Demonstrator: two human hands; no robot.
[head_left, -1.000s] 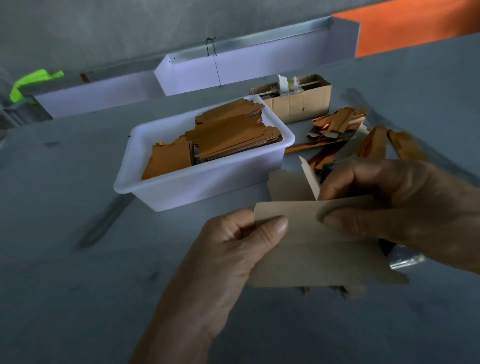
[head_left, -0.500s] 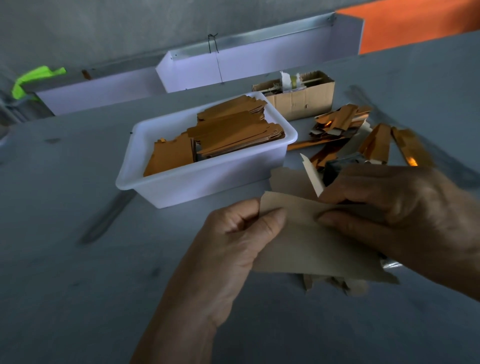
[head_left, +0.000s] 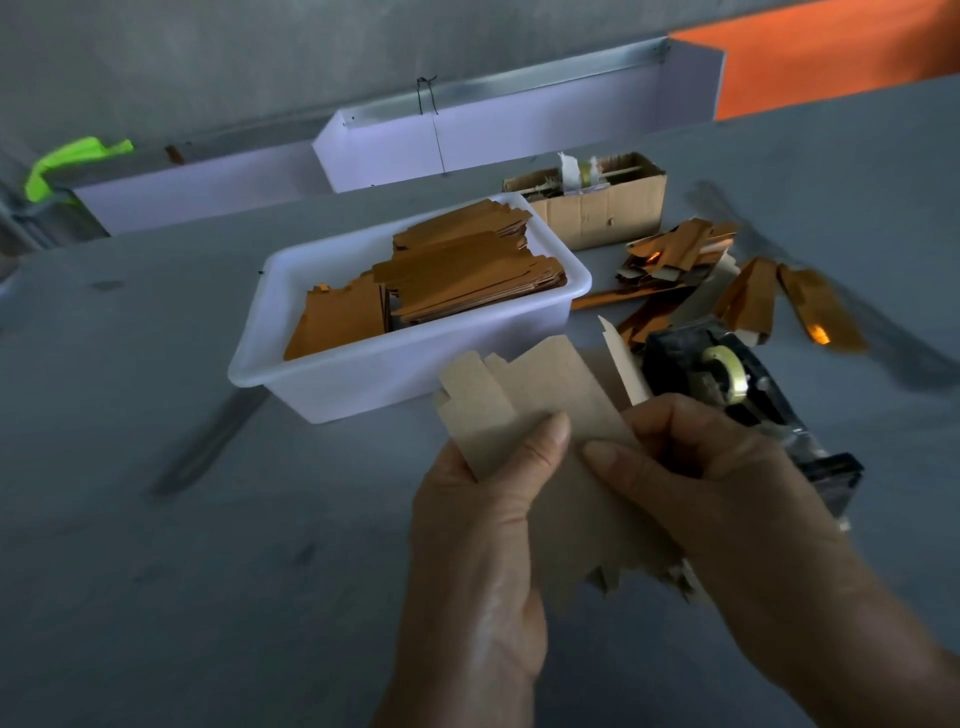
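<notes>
Die-cut cardboard blank (head_left: 524, 400), plain brown side up, held just above the table (head_left: 156, 571) near its front edge. Pinched at the middle from both sides: left hand (head_left: 483, 551) with thumb flat on top and fingers curled beneath, right hand (head_left: 727, 499) likewise, thumb tips almost touching. Turned within the last second from lying crosswise to pointing away, tabbed end toward the white tub (head_left: 322, 384). Probably lined up for folding along a crease. Behind the right hand, now uncovered, a black tape dispenser (head_left: 727, 374). Farther back, loose gold blanks (head_left: 675, 249).

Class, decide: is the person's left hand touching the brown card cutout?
Touching. The head view shows the left hand pinching the card cutout, thumb pressed on its front face.
</notes>
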